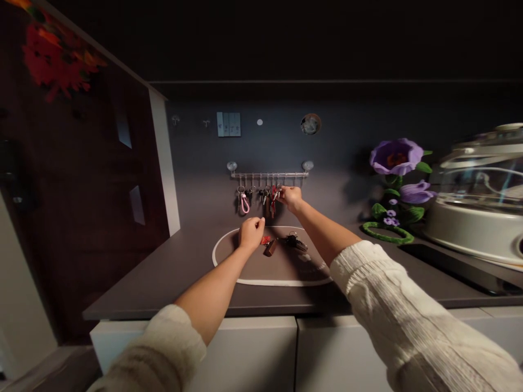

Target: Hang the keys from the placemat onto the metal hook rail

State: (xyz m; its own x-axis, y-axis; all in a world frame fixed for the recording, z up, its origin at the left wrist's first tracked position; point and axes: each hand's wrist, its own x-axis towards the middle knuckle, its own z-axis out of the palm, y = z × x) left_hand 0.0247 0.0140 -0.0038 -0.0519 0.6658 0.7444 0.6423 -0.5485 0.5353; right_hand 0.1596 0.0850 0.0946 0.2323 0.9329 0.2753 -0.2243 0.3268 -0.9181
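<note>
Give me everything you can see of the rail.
The rail is a thin, straight, shiny bar, metal by its look, set level on the dark wall. Round, clear mounts hold both ends. Small hooks hang along it, several bearing keys, one a pink loop. The right hand is below its right part, fingers at some keys.
</note>
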